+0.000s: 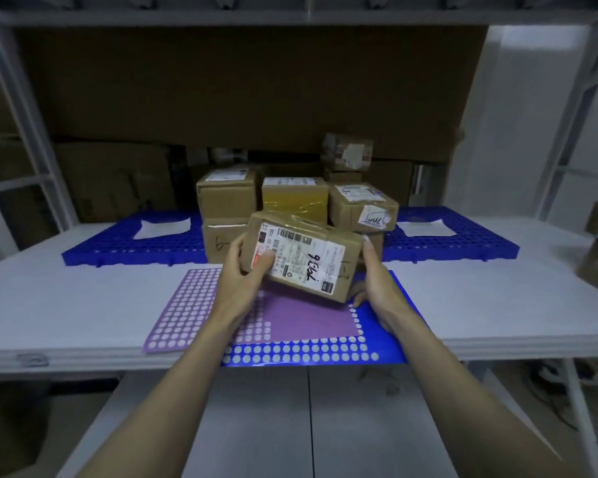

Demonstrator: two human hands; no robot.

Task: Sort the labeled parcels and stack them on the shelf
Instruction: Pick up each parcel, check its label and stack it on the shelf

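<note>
1. Both hands hold a labeled parcel (299,257) tilted up, label toward the camera, prob. to read the handwritten no. before sorting.
2. Left hand (247,270): fingers curled round parcel's left end, thumb on label. Right hand (373,270): fingers clamped on right end.
3. Parcel is above the purple sticker sheet (201,305) & blue sticker sheet (308,353), just in front of the stacked boxes (294,198).
4. Stack sits on a blue pallet (125,243) on the white counter (66,298); metal shelf frame (21,108) around, dim room.

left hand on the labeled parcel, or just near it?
Touching. The head view shows the left hand gripping the labeled parcel's left end, thumb pressed on the label.
</note>
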